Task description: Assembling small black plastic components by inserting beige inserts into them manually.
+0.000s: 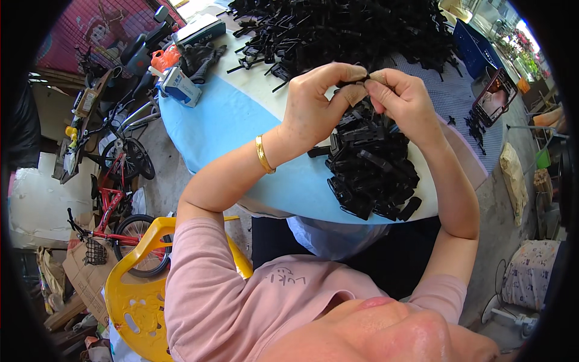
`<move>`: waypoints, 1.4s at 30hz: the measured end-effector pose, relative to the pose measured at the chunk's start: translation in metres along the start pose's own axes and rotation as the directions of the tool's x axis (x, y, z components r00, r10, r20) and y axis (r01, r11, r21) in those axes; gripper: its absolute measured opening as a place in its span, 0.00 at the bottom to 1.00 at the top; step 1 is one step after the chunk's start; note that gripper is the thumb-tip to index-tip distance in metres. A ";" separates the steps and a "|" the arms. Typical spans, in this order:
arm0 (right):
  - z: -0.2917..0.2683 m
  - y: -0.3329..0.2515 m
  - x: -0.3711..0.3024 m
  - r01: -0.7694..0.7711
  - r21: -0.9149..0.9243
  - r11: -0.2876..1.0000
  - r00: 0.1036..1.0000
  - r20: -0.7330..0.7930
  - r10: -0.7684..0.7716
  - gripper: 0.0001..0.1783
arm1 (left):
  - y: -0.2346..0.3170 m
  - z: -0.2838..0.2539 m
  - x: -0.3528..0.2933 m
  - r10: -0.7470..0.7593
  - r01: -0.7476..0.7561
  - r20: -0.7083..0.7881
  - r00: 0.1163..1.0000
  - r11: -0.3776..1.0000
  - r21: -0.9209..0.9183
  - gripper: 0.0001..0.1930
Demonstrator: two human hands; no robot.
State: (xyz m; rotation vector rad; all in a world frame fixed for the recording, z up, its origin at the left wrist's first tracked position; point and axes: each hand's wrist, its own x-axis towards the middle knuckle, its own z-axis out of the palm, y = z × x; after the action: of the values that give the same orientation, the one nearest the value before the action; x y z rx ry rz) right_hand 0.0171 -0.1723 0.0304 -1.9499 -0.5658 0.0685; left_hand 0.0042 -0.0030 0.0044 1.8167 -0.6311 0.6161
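My left hand (318,99) and my right hand (405,101) meet above the near part of the table, fingertips pinched together. Between them is a small black piece (363,77), mostly covered by the fingers, so its exact kind is hidden. Tan wrapping covers some fingertips of my left hand, and a gold bangle (263,154) circles that wrist. Just below the hands lies a pile of black plastic parts (374,163), reaching the table's near edge. A far larger heap of similar black parts (350,30) covers the back of the table.
The table (211,130) has a light blue and cream cover. On its left stand a blue and white carton (180,86), an orange bag (166,58) and dark gloves (202,60). A blue crate (476,48) and a phone-like framed device (496,96) are at right. A yellow chair (137,301) stands left.
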 end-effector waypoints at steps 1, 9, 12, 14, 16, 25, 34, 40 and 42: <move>-0.001 0.003 0.003 0.082 0.010 0.997 0.997 -0.015 -0.082 0.08 | -0.003 0.002 0.001 -0.036 0.036 0.000 0.999 0.990 -0.136 0.11; -0.006 0.004 0.000 0.329 -0.038 0.943 0.937 -0.112 -0.332 0.08 | -0.011 -0.015 0.019 -0.342 0.513 0.424 0.839 0.233 -0.826 0.14; -0.005 0.002 -0.003 0.431 -0.056 0.901 0.888 -0.153 -0.434 0.08 | -0.011 -0.013 0.015 -0.317 0.521 0.444 0.838 0.227 -0.823 0.14; -0.004 0.005 -0.002 0.441 -0.095 0.893 0.873 -0.188 -0.451 0.08 | -0.008 -0.011 0.013 -0.311 0.543 0.451 0.837 0.363 -0.757 0.16; -0.002 0.010 0.000 0.447 -0.135 0.884 0.855 -0.224 -0.467 0.08 | -0.005 -0.009 0.010 -0.295 0.515 0.426 0.856 0.568 -0.642 0.17; 0.002 0.007 0.001 0.247 -0.052 0.968 0.956 -0.153 -0.252 0.07 | 0.002 0.000 0.003 -0.267 0.401 0.326 0.907 0.784 -0.473 0.17; -0.001 0.001 -0.001 -0.010 0.160 0.987 1.000 0.002 0.010 0.11 | 0.002 -0.004 0.002 -0.258 0.310 0.181 0.949 0.866 -0.392 0.16; 0.008 -0.004 -0.007 0.086 -0.006 0.996 0.994 -0.063 -0.087 0.09 | 0.005 0.000 -0.002 -0.154 0.162 0.051 0.987 0.959 -0.234 0.11; 0.010 -0.007 -0.009 0.109 0.031 0.994 0.988 -0.111 -0.105 0.09 | 0.006 0.002 -0.003 -0.106 0.106 0.014 0.994 0.967 -0.234 0.11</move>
State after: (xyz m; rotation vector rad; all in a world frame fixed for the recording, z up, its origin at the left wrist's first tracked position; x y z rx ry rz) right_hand 0.0037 -0.1648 0.0306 -1.8712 -0.5914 -0.0950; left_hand -0.0015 -0.0063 0.0059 1.6183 -0.5782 0.4488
